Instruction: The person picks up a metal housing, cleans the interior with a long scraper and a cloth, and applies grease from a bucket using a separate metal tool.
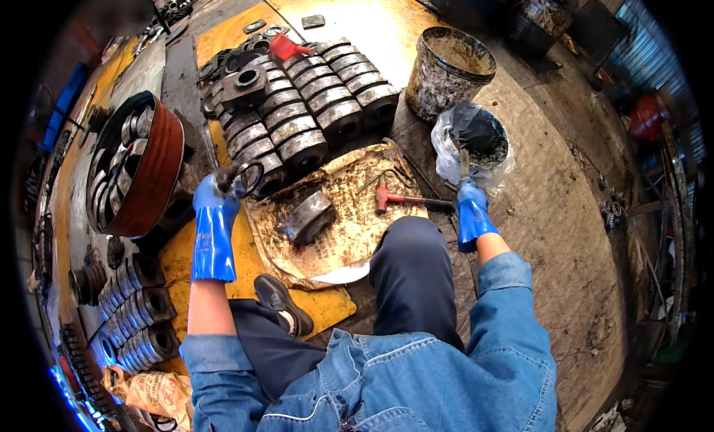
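Observation:
In a long blue rubber glove, my left hand [214, 220] is closed on a dark metal ring [254, 179], beside the near edge of the stacked blocks. My right hand [473, 212], gloved the same way, grips a flat-handled tool [465, 162] whose far end reaches into a small bucket [494, 145] of dark grease with a clear plastic bag around it. Whether that tool is a brush or a scraper cannot be made out. Between my hands, a curved metal block [309, 218] lies on stained cardboard [349, 242]. A red-headed hammer [394, 199] rests near my right knee.
Rows of cylindrical metal blocks [316, 104] stand ahead, with a red funnel [285, 47] on top. A grimy larger bucket [446, 75] is behind the grease bucket. At left is a red drum [152, 168] of metal rings; more ribbed parts [137, 305] lie nearer.

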`<action>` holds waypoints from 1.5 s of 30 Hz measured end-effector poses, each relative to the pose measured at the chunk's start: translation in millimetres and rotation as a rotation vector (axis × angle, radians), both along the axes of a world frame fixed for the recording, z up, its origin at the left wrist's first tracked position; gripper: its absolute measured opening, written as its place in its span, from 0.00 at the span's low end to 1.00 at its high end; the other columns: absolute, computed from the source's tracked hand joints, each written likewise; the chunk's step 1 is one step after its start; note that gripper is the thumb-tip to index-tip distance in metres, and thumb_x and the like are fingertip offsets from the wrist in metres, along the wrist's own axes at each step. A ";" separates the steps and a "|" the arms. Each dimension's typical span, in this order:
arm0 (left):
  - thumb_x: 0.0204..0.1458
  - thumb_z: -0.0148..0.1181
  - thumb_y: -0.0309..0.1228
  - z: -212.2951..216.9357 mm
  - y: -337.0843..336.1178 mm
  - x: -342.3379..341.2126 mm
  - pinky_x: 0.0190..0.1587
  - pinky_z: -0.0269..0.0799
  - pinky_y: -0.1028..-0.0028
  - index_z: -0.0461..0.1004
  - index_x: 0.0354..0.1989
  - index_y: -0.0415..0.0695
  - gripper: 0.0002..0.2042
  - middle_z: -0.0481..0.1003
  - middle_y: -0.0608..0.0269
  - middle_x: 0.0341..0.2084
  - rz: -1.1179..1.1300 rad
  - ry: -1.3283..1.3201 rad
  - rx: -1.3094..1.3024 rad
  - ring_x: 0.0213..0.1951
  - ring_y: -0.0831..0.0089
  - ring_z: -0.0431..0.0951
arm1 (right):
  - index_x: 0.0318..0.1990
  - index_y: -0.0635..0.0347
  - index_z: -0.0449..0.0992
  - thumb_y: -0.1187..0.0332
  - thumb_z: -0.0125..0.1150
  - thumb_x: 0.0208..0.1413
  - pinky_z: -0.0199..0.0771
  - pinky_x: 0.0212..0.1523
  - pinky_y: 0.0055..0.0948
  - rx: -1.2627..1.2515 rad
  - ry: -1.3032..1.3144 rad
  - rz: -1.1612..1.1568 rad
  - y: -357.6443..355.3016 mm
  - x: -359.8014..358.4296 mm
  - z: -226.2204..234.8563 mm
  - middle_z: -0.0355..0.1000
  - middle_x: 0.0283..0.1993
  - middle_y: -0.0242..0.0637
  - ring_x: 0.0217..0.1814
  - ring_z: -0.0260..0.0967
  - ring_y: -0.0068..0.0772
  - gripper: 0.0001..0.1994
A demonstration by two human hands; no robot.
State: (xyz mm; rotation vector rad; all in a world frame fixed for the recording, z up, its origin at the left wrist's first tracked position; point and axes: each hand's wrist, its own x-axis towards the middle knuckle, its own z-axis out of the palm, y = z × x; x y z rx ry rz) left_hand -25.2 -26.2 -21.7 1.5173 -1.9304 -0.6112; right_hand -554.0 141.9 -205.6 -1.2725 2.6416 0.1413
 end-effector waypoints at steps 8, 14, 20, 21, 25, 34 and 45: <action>0.57 0.60 0.32 5.5 -20.0 6.0 0.43 0.75 0.73 0.79 0.47 0.40 0.13 0.81 0.59 0.39 -0.002 0.678 0.328 0.39 0.70 0.80 | 0.50 0.51 0.77 0.59 0.53 0.64 0.64 0.16 0.28 -0.603 -0.820 -0.253 -17.9 -9.7 68.0 0.78 0.29 0.39 0.17 0.67 0.26 0.13; 0.58 0.57 0.32 20.8 -6.7 14.1 0.45 0.77 0.70 0.77 0.50 0.40 0.14 0.80 0.56 0.40 -0.085 1.072 0.664 0.41 0.66 0.80 | 0.44 0.53 0.77 0.56 0.62 0.58 0.65 0.16 0.24 -0.678 -1.632 -0.266 -63.0 122.1 221.2 0.77 0.30 0.32 0.19 0.66 0.22 0.13; 0.60 0.54 0.33 25.1 9.5 22.8 0.46 0.78 0.68 0.75 0.52 0.39 0.15 0.80 0.54 0.42 -0.268 1.452 0.902 0.44 0.62 0.81 | 0.42 0.50 0.75 0.57 0.54 0.63 0.63 0.21 0.22 -0.296 -2.043 -0.112 -91.0 194.9 225.0 0.73 0.28 0.31 0.19 0.61 0.16 0.10; 0.60 0.54 0.33 24.3 9.1 26.0 0.47 0.79 0.67 0.74 0.52 0.39 0.15 0.80 0.53 0.42 -0.258 1.472 0.918 0.44 0.61 0.81 | 0.40 0.48 0.75 0.58 0.52 0.64 0.61 0.22 0.21 -0.234 -2.097 -0.101 -93.9 203.6 224.2 0.73 0.28 0.32 0.19 0.60 0.14 0.09; 0.63 0.47 0.34 21.7 4.5 22.6 0.45 0.79 0.66 0.73 0.53 0.41 0.16 0.80 0.50 0.43 0.015 1.258 0.991 0.47 0.57 0.80 | 0.52 0.47 0.74 0.50 0.59 0.57 0.59 0.22 0.20 0.074 -2.639 -0.261 -100.9 213.7 171.3 0.68 0.25 0.28 0.22 0.58 0.16 0.20; 0.59 0.59 0.34 -2.4 -1.7 29.4 0.36 0.73 0.78 0.79 0.46 0.43 0.11 0.81 0.65 0.36 0.041 0.869 0.554 0.34 0.77 0.79 | 0.35 0.50 0.71 0.57 0.57 0.61 0.52 0.13 0.24 -0.094 -2.276 -0.492 -136.7 253.3 161.7 0.65 0.24 0.30 0.19 0.59 0.24 0.09; 0.55 0.66 0.31 -26.0 -23.6 21.7 0.38 0.75 0.75 0.79 0.46 0.43 0.12 0.80 0.68 0.37 0.085 0.665 0.243 0.37 0.77 0.78 | 0.53 0.55 0.72 0.56 0.56 0.60 0.57 0.14 0.21 -0.207 -2.091 -0.511 -127.8 279.0 184.1 0.76 0.44 0.42 0.20 0.62 0.22 0.18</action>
